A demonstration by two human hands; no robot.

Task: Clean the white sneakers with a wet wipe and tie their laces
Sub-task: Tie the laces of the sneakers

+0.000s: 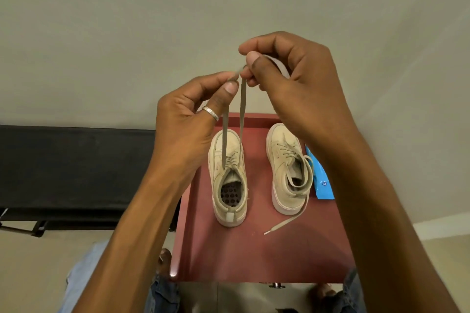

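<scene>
Two off-white sneakers stand side by side on a small red table (254, 256), toes pointing away from me. From the left sneaker (228, 180) two lace ends (241, 109) run taut up to my raised hands. My left hand (193, 119), with a silver ring, pinches one end between thumb and fingers. My right hand (292, 84) pinches the other end, and a loop of lace curls behind its fingers. The right sneaker (287, 170) has loose laces; one end (284, 223) trails onto the table.
A blue wet-wipe packet (321, 180) lies by the right sneaker at the table's right edge. A black bench (71, 170) stands to the left against a plain wall. My knees in jeans are below the table's front edge.
</scene>
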